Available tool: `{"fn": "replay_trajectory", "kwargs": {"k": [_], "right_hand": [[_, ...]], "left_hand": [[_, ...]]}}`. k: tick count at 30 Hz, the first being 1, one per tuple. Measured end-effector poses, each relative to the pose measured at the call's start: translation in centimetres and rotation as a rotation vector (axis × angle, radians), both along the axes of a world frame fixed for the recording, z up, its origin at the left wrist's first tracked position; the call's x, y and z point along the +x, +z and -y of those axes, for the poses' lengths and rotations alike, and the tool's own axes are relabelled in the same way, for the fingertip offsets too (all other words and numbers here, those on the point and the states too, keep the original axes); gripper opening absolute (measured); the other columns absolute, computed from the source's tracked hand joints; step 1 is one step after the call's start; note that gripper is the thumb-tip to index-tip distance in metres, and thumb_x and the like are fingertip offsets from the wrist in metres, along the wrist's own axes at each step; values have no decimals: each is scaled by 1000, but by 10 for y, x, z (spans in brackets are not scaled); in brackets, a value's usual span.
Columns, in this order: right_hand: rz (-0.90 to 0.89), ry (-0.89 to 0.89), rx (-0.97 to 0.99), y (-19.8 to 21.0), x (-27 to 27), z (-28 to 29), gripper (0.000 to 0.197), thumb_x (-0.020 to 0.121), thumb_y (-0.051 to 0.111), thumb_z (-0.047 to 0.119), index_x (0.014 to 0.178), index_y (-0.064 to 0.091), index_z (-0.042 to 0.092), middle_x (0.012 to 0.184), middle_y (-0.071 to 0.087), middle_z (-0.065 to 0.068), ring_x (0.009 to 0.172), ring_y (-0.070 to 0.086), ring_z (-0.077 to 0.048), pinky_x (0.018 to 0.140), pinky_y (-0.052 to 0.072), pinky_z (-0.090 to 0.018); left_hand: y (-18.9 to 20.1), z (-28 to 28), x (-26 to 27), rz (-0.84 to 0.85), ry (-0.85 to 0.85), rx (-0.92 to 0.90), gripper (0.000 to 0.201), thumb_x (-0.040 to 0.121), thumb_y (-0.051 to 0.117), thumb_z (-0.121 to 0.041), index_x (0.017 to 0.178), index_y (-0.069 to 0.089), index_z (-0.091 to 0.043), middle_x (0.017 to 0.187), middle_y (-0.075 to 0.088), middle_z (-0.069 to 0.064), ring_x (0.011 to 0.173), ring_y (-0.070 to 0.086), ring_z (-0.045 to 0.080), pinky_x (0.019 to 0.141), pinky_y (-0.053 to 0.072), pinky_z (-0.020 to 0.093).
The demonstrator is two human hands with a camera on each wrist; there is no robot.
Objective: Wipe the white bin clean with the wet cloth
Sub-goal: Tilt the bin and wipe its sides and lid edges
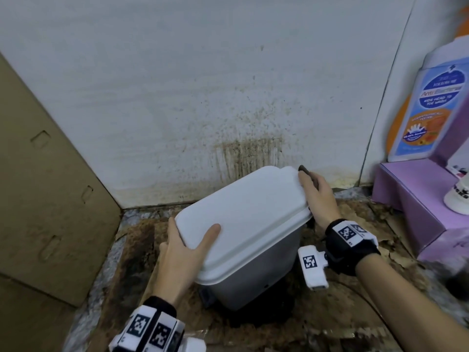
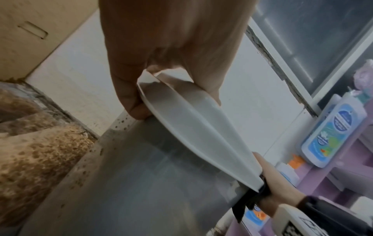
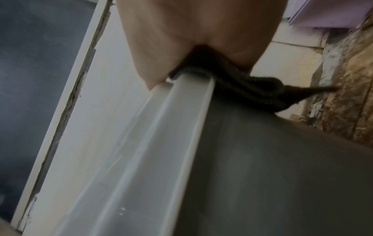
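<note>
A cardboard box (image 1: 45, 189) is leaning against the wall, well to the outside of the left hand.

The left hand (image 1: 181, 252) is grasping the near-left corner of the white bin (image 1: 256, 252): the thumb is lying on top of the lid (image 1: 243, 212) and the fingers are curling under the lid's edge, as the left wrist view confirms. The bin is standing between the two hands on a stained floor (image 1: 330, 313), close to a soiled wall (image 1: 248, 153), and is appearing to tilt toward the person.

The right hand (image 1: 316, 196) is pinching the dark cloth (image 3: 238, 83) against the far-right corner of the lid, with the thumb on top and the cloth wrapping under the rim.

Beyond the right hand, a purple shelf (image 1: 416, 199) is carrying a bottle (image 1: 429, 102).

Handling: the bin is probably thin, stiff plastic and light, so it is likely to shift under wiping pressure. The lid's overhanging edge is offering the surest hold. A wetted surface is likely to be slippery; brace the corner opposite the cloth.
</note>
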State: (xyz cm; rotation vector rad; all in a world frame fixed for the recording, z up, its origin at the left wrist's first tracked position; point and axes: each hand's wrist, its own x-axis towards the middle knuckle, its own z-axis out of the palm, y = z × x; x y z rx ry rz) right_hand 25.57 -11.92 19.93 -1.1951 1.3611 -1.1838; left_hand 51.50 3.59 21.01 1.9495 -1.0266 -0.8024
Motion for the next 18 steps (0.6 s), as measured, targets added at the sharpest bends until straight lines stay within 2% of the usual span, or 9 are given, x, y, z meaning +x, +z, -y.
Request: {"fn": "replay_trajectory", "kwargs": {"k": [2,4,7,9,11,13,14,15,18], "right_hand": [[-3,70,-18,1,-4,3,44,98,56,48,140,53,33,108,58,13,96,62,-8,70,46,-20],[0,78,-46,0,-4,0,41,98,59,44,138,56,35,100,56,17,93,61,-8,65,46,-15],[37,31,-90,-3,-2,-5,41,98,61,40,138,56,34,123,61,15,109,61,-4,78,50,-19],[58,-31,-103,-7,-1,-13,43,96,63,40,138,56,34,131,60,15,116,58,-3,90,50,-26],[82,-111,-110,-11,0,-26,44,95,63,41,138,56,35,133,59,15,118,57,-4,95,48,-27],[105,-193,-132,-12,2,-42,45,96,62,39,140,55,33,136,58,14,121,56,-5,95,46,-24],[120,-233,-136,-13,3,-50,46,97,61,37,142,53,30,138,57,13,123,55,-6,95,45,-22],[127,-268,-139,-14,4,-57,48,97,61,37,143,52,27,140,56,12,126,53,-7,96,44,-22],[121,-350,-145,-20,6,-71,53,97,60,41,146,48,25,143,53,9,131,50,-12,106,45,-33]], "left_hand": [[-5,3,8,-7,-20,-10,93,58,68,-94,137,36,-56,137,56,-11,131,52,24,103,50,55],[-5,5,12,-14,-34,-14,104,55,68,-95,144,33,-54,142,55,-10,134,51,24,105,49,55],[-1,8,15,-14,-59,-42,116,58,70,-92,156,26,-47,141,56,-15,130,56,18,106,50,48],[2,12,19,-2,-79,-62,112,64,71,-87,157,27,-42,136,59,-18,120,62,12,101,54,43],[4,18,22,10,-105,-62,98,71,68,-83,153,36,-41,134,62,-16,111,65,6,90,57,34],[12,24,21,19,-131,-76,75,83,66,-69,148,41,-41,124,62,-21,100,62,-5,75,51,20],[15,28,21,18,-134,-72,74,88,65,-62,153,37,-38,121,59,-24,98,60,-5,73,47,18],[18,31,20,15,-130,-70,79,91,63,-59,158,31,-32,124,55,-23,101,59,0,76,46,20],[19,41,22,9,-101,-48,94,90,62,-64,163,21,-22,159,40,-7,137,47,18,100,40,31]]}}
